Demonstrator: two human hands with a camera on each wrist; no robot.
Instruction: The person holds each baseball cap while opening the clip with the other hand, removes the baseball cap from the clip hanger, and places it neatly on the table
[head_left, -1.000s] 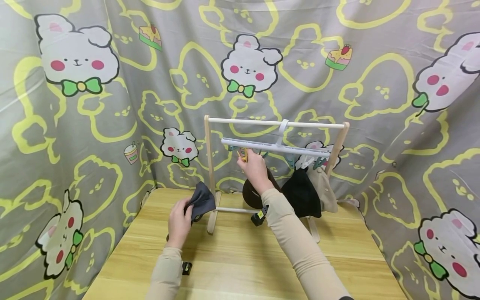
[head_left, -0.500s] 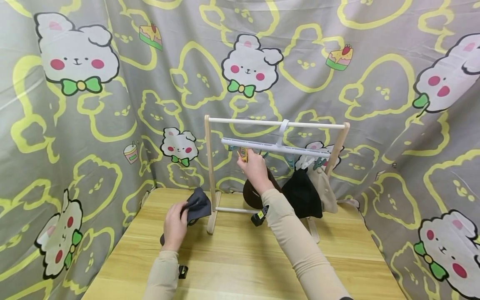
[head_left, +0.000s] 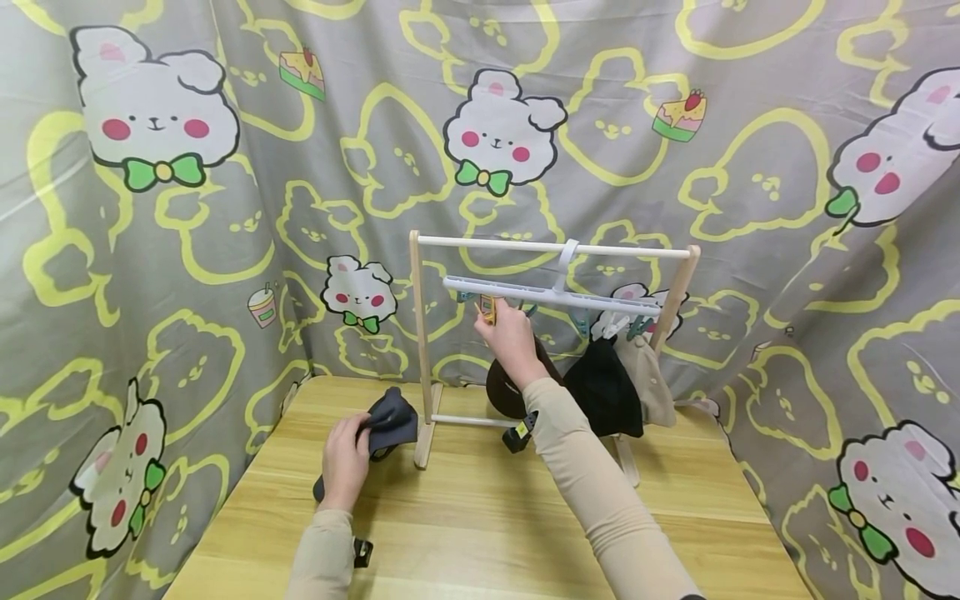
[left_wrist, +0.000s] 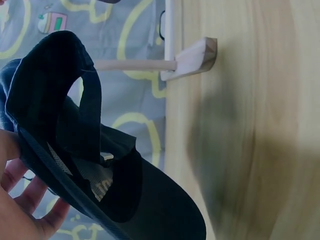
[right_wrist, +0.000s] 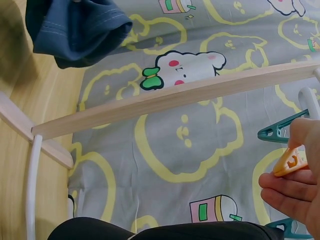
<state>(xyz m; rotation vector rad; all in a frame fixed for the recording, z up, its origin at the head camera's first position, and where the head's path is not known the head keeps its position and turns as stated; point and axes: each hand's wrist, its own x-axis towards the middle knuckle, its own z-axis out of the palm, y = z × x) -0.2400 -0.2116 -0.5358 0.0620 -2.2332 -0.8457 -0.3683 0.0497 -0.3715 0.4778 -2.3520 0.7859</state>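
A dark navy cap (head_left: 392, 423) is held by my left hand (head_left: 343, 460), left of the wooden rack's foot. In the left wrist view the cap (left_wrist: 172, 205) shows its hollow inside, back strap and brim, with the thumb and fingers at its edge. My right hand (head_left: 514, 343) reaches up to the pale blue hanger (head_left: 510, 290) and pinches a yellow-orange clip (head_left: 488, 310). The right wrist view has that clip (right_wrist: 290, 163) between thumb and fingers, beside a teal clip (right_wrist: 274, 132). Whether the clip's mouth is spread cannot be told.
The hanger hooks over the top bar of the wooden rack (head_left: 420, 325). Brown (head_left: 502, 390), black (head_left: 604, 387) and beige caps (head_left: 649, 382) hang below it, the brown one partly behind my right forearm. A wood-grain table (head_left: 465, 533) lies beneath; patterned curtains (head_left: 300, 217) surround it.
My left hand has moved left and slightly toward me with the navy cap, away from the rack's post. The right hand stays at the clip, with no visible shift.
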